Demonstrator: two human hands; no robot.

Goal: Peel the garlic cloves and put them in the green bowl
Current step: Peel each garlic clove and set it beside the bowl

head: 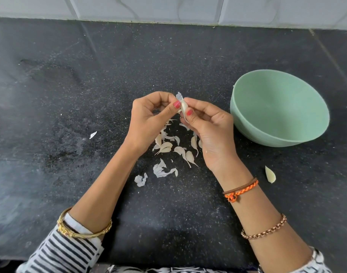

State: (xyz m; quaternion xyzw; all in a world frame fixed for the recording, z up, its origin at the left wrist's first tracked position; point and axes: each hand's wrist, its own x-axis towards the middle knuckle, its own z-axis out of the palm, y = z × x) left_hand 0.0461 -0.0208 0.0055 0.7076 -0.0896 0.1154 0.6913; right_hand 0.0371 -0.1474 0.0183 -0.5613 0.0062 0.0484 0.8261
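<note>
No words or labels can be read anywhere. Both hands, the left hand (149,119) and the right hand (210,131), pinch one garlic clove (183,107) between their fingertips, up above the desk (70,95). More unpeeled cloves (176,148) and bits of skin (161,170) lie under and between the hands, some hidden by them. The green bowl (279,109) sits just right of the right hand, looking empty. One peeled clove (270,174) lies beside the right wrist.
</note>
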